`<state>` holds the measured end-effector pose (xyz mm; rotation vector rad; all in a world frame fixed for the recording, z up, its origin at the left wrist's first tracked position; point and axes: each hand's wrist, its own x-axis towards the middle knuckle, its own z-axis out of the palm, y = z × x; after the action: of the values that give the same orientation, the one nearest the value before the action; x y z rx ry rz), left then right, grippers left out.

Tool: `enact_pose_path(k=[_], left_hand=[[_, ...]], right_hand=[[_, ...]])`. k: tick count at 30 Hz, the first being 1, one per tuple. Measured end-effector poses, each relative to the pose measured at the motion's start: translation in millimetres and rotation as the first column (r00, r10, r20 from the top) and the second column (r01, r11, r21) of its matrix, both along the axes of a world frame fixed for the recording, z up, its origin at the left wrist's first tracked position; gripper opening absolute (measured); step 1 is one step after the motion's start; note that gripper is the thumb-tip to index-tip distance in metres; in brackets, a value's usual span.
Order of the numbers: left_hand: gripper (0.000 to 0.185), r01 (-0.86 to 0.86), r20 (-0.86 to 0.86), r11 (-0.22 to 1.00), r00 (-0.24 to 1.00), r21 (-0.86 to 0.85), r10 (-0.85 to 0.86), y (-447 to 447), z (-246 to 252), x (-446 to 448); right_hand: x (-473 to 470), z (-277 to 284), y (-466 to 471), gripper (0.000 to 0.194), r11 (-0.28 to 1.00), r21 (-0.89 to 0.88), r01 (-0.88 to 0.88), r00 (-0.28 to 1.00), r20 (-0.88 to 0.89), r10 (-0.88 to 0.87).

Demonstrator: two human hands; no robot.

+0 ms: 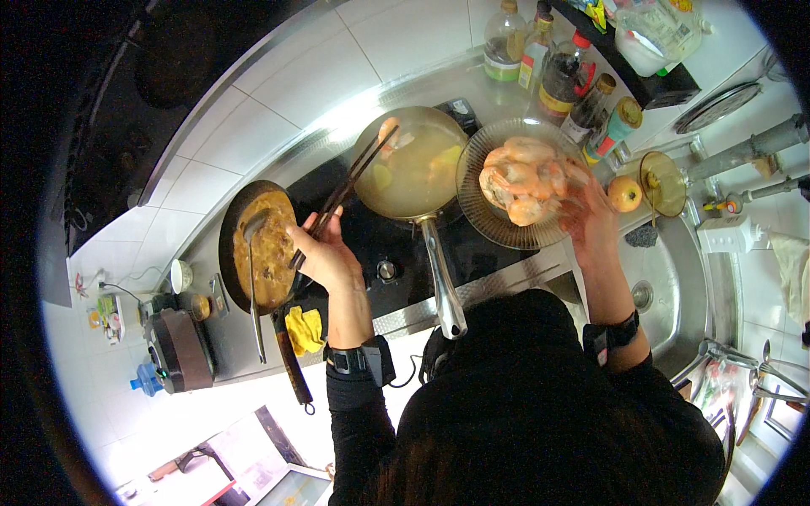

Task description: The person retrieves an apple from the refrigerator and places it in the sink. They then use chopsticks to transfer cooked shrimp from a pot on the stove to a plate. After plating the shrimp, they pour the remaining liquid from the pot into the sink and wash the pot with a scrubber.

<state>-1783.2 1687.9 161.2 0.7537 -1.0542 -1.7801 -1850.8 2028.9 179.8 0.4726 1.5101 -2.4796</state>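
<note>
My left hand (329, 253) grips a pair of dark chopsticks (345, 196). Their tips meet a pink shrimp (388, 136) at the far left rim of a frying pan (365, 201). Cloudy liquid fills this pan, with yellowish-green slices and another orange piece in it. To the pan's right is a ribbed clear glass bowl (471, 218) heaped with cooked shrimp (522, 180). My right hand (591, 218) is at the bowl's right side, its fingers blurred against the shrimp and rim; whether it grips the bowl is unclear.
A dark pan (226, 265) of brown stew, with a ladle (253, 284) in it, stands left, its handle jutting forward. The steel-handled pan's handle (440, 278) points toward me. Bottles (563, 82) line the back right. An apple (624, 193) lies near the sink (671, 297). A yellow cloth (305, 330) lies front left.
</note>
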Motion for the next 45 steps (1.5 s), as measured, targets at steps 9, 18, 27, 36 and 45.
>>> enact_pose_path(k=[9,18,27,36,45], left_hand=[[0.013,0.272,0.257,0.147,0.960,-0.951,-0.111,19,26,9],[0.005,0.276,0.325,-0.239,0.924,-0.931,-0.200,17,27,11],[0.006,0.323,0.353,-0.170,0.915,-0.931,-0.196,19,26,12],[0.039,0.097,0.076,0.183,0.991,-0.978,-0.114,45,63,16],[0.042,0.326,0.024,0.618,0.895,-0.715,-0.445,94,52,23]], right_hand=[[-5,-12,4,0.039,0.999,-0.037,-0.037,0.999,-0.026,0.036],[-6,-15,7,0.039,0.999,-0.023,-0.037,0.999,-0.025,0.036],[-9,-8,-5,0.039,0.998,-0.060,0.003,1.000,-0.004,-0.003],[-11,-9,-12,0.039,0.997,-0.081,-0.009,0.999,0.049,0.013],[-6,-7,-24,0.040,0.980,-0.199,-0.015,0.999,0.036,0.023]])
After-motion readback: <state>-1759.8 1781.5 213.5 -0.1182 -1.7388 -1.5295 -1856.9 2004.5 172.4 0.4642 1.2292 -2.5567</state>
